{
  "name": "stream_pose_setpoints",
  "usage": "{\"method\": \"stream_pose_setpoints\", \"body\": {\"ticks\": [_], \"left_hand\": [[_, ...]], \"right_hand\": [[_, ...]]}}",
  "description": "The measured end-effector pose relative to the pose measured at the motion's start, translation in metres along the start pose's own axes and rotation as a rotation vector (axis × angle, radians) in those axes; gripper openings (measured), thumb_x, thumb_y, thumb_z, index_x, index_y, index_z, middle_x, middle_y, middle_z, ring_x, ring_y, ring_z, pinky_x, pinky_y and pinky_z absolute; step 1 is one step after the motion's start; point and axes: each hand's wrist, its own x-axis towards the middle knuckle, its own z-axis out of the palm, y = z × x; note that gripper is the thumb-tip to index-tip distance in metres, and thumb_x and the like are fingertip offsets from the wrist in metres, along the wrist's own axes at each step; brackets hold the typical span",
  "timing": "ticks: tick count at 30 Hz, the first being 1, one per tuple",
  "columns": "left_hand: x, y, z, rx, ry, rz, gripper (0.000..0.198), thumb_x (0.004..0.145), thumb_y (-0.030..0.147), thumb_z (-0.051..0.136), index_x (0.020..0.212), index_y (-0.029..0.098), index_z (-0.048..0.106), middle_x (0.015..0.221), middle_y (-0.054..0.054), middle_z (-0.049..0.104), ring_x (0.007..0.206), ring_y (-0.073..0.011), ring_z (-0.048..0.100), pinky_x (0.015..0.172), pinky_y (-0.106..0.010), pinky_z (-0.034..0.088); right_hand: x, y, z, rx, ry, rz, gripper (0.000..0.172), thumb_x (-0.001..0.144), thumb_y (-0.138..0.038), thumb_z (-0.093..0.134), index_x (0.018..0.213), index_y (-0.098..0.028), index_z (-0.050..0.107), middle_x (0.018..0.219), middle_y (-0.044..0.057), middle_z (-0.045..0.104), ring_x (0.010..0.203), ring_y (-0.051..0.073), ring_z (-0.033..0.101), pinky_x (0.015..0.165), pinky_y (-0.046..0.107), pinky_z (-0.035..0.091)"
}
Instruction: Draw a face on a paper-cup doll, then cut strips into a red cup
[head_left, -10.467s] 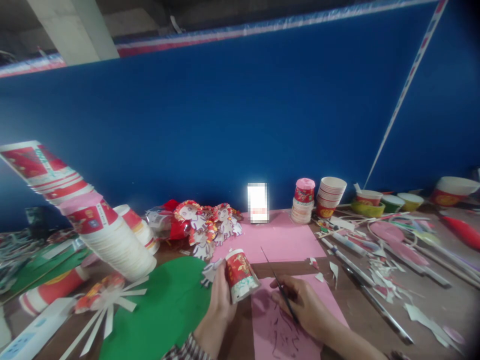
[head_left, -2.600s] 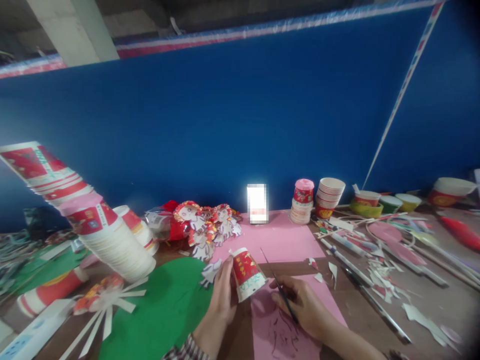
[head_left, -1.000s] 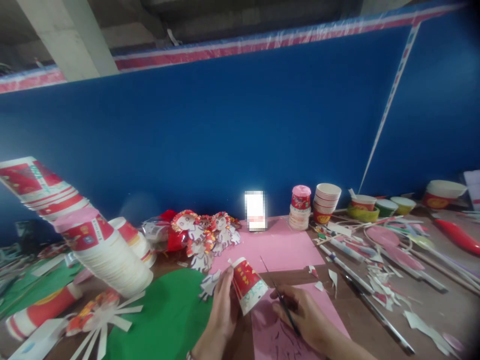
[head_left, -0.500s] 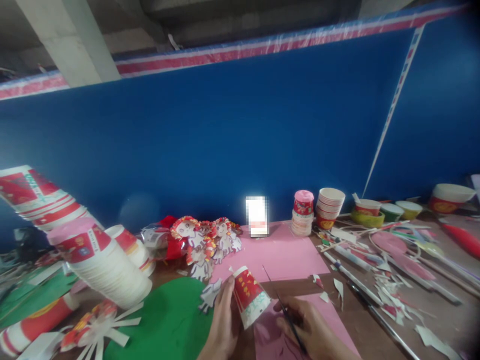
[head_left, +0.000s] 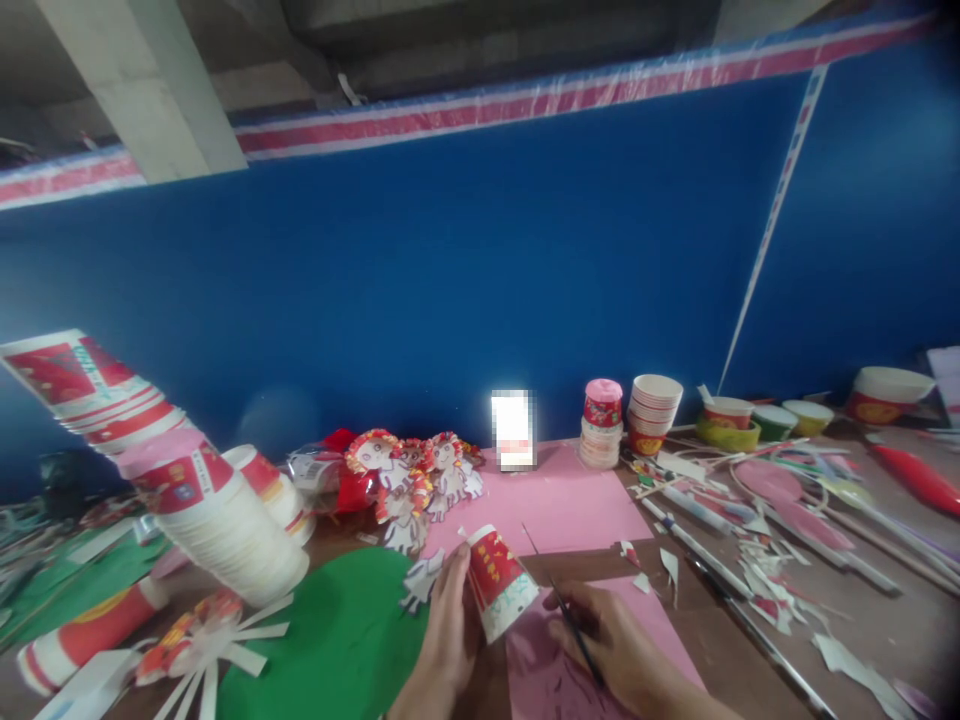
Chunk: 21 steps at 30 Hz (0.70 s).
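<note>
A red and white paper cup (head_left: 499,580) lies tilted in my left hand (head_left: 450,625), whose fingers wrap its left side. To the right of the cup, my right hand (head_left: 607,640) grips a thin dark brush or pen (head_left: 576,635), its tip pointing up and left. Below that hand lies a pink sheet (head_left: 540,660) with dark outlines on it. A white paper figure cutout (head_left: 421,580) rests just left of my left hand, beside a green round sheet (head_left: 337,640).
Stacked cups (head_left: 225,530) lean at the left. Decorated paper figures (head_left: 405,480) sit behind the cup. A cup stack (head_left: 654,415), paint bowls (head_left: 727,430), paper scraps (head_left: 772,580) and a metal rod (head_left: 761,640) are at the right. A blue partition (head_left: 450,270) rises behind.
The view has shifted slightly, so the left-side cup stacks appear a little further right and the right-side items a little further left. Both hands keep their holds, with the cup almost unmoved.
</note>
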Motion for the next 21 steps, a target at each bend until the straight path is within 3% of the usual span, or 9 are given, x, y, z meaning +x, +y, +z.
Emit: {"method": "stream_pose_setpoints", "body": {"ticks": [7, 16, 21], "left_hand": [[-0.006, 0.006, 0.007, -0.005, -0.041, 0.0, 0.042, 0.072, 0.045, 0.068, 0.103, 0.017, 0.063, 0.104, -0.009, 0.068, 0.096, -0.026, 0.064, 0.087, -0.038, 0.048], [-0.013, 0.007, 0.01, 0.101, 0.004, 0.14, 0.045, 0.067, 0.046, 0.073, 0.102, 0.019, 0.065, 0.112, -0.009, 0.065, 0.103, -0.0241, 0.061, 0.089, -0.034, 0.047], [-0.012, 0.006, 0.008, 0.113, -0.009, 0.122, 0.047, 0.066, 0.048, 0.073, 0.1, 0.016, 0.065, 0.103, -0.009, 0.069, 0.096, -0.0247, 0.064, 0.083, -0.034, 0.05]], "right_hand": [[0.0, 0.004, 0.0, -0.027, 0.004, -0.044, 0.023, 0.079, -0.032, 0.057, 0.094, -0.017, 0.066, 0.069, 0.002, 0.065, 0.062, 0.016, 0.057, 0.054, 0.023, 0.039], [-0.002, 0.005, -0.001, -0.059, 0.025, -0.109, 0.024, 0.08, -0.034, 0.056, 0.095, -0.019, 0.067, 0.072, 0.002, 0.067, 0.064, 0.018, 0.058, 0.055, 0.024, 0.041], [0.0, 0.013, 0.001, -0.005, 0.068, -0.088, 0.024, 0.078, -0.032, 0.059, 0.098, -0.02, 0.064, 0.063, 0.0, 0.061, 0.057, 0.016, 0.053, 0.051, 0.023, 0.038]]}}
